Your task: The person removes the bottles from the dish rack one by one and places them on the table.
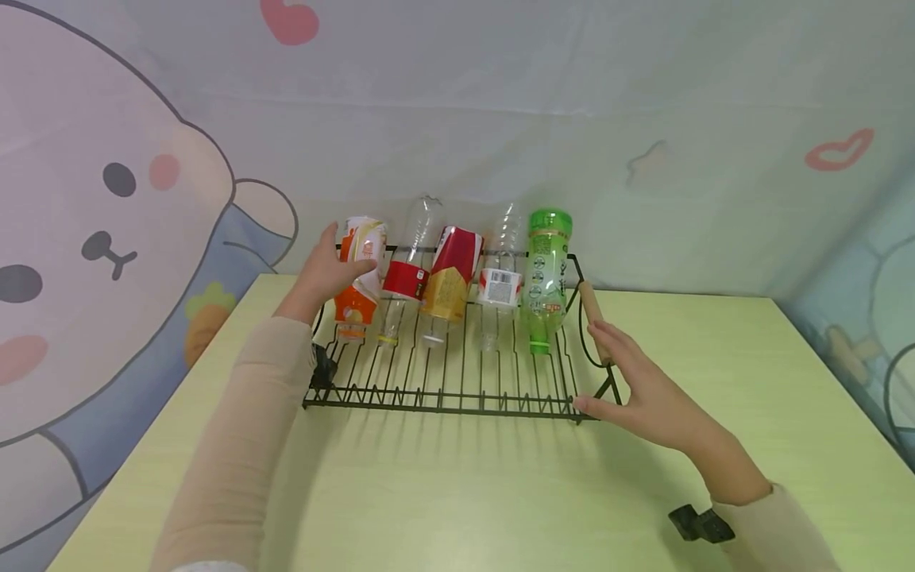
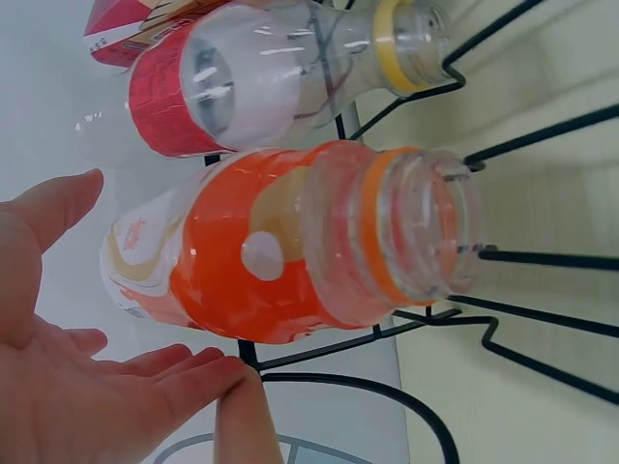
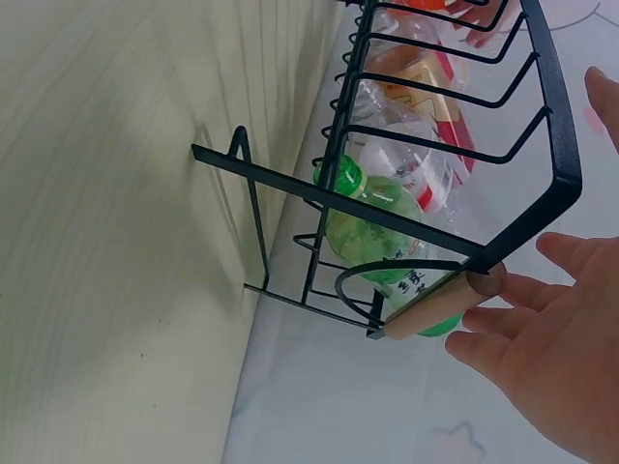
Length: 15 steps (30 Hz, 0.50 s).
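Observation:
A black wire rack point(image 1: 457, 411) stands on the table with several plastic bottles slanting in it, necks toward the front. My left hand point(image 1: 325, 274) is at the rack's left end beside the orange-and-white bottle point(image 1: 357, 298), thumb spread from straight fingers. In the left wrist view its fingertips lie right at the top of a wooden handle point(image 2: 240, 420), with the thumb apart from the bottle. My right hand point(image 1: 658, 405) is at the right end, fingers extended. Its fingertips meet the right wooden handle point(image 1: 592, 306), and its thumb reaches the front corner.
Beside the orange bottle are a clear bottle with a red label point(image 1: 406, 280), a red-and-gold one point(image 1: 452, 274), a clear one with a white label point(image 1: 500, 286) and a green one point(image 1: 549, 270). A printed cloth point(image 1: 457, 143) hangs behind the table point(image 1: 457, 492).

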Available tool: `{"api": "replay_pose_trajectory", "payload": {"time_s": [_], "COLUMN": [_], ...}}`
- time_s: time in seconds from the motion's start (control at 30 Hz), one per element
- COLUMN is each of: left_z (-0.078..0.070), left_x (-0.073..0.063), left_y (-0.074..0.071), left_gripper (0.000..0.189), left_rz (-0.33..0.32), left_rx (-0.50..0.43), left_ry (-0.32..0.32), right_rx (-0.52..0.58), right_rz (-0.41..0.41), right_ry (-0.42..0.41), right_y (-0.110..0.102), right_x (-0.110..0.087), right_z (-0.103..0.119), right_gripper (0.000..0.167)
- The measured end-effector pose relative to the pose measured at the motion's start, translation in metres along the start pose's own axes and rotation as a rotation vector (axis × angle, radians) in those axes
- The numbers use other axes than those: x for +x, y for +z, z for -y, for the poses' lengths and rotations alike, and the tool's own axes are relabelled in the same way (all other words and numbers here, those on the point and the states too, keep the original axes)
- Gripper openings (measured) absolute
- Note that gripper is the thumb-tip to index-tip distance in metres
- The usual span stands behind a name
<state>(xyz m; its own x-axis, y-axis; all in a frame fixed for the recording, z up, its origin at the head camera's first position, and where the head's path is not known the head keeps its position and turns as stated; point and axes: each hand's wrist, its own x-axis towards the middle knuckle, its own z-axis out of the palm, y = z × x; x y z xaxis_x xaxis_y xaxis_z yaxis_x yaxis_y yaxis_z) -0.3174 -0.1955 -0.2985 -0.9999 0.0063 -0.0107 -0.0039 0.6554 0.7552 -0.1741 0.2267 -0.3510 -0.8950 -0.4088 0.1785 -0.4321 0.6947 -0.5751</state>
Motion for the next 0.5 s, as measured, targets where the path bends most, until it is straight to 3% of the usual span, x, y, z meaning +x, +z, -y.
{"api": "replay_pose_trajectory", "payload": {"time_s": [0.5], "left_z": [0.0013], "left_x": [0.0034], "left_y": [0.0067], "left_gripper": [0.093], "left_rz": [0.037], "left_rx": [0.052], "left_ry": [-0.013], "right_rx": [-0.02], "right_rz": [0.001], "right_ry": [-0.002], "right_y": [0.0068], "right_x": [-0.0014], "right_z": [-0.008], "right_gripper": [0.091]}}
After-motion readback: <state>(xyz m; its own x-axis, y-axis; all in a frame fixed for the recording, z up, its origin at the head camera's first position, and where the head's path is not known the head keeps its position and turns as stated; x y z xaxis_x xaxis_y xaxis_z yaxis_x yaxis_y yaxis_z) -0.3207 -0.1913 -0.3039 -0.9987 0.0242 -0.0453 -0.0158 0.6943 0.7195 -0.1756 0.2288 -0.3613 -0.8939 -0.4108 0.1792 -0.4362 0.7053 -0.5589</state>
